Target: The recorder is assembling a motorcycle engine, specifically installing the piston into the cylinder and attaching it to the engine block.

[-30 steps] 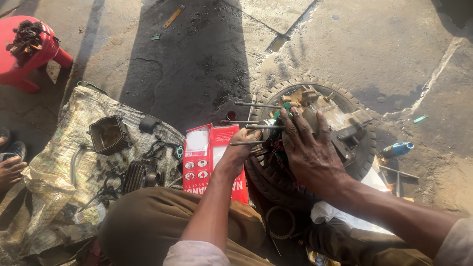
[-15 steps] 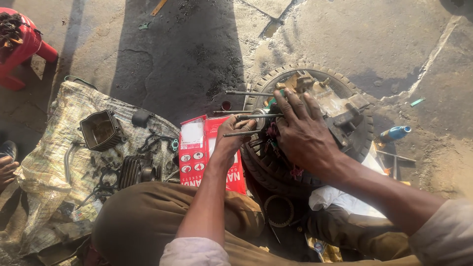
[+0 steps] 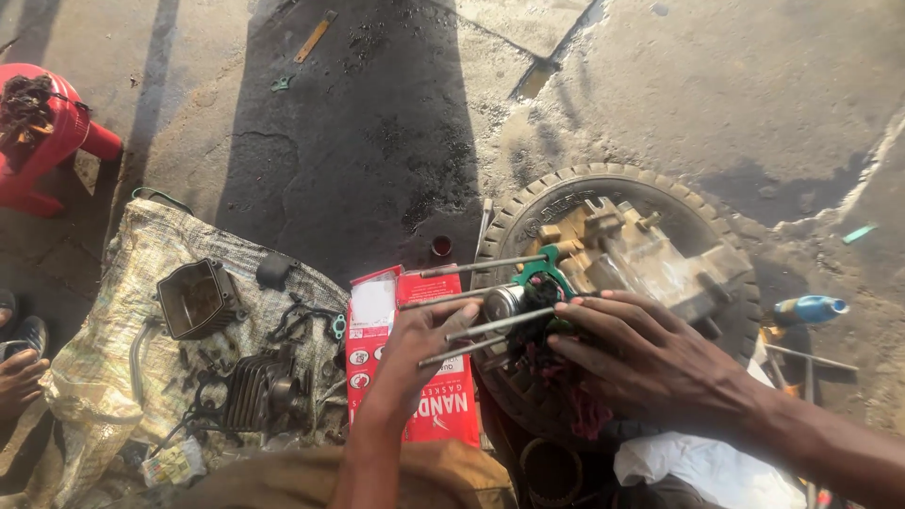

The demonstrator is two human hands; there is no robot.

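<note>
A grimy engine block rests inside a tyre lying flat on the concrete. Several long metal studs stick out of it toward the left, with a green gasket slid over them. My left hand reaches up from below, its fingertips touching the ends of the lower studs. My right hand lies spread over the engine's near side, fingers resting on a dark rag next to the studs.
A red gasket box lies beside the tyre. On a sack at the left lie a cylinder, a dark housing and small parts. A red stool stands far left. A blue-handled tool lies right.
The view shifted slightly. My right hand has slid down from the top of the engine onto the rag. My left hand stays at the stud ends.
</note>
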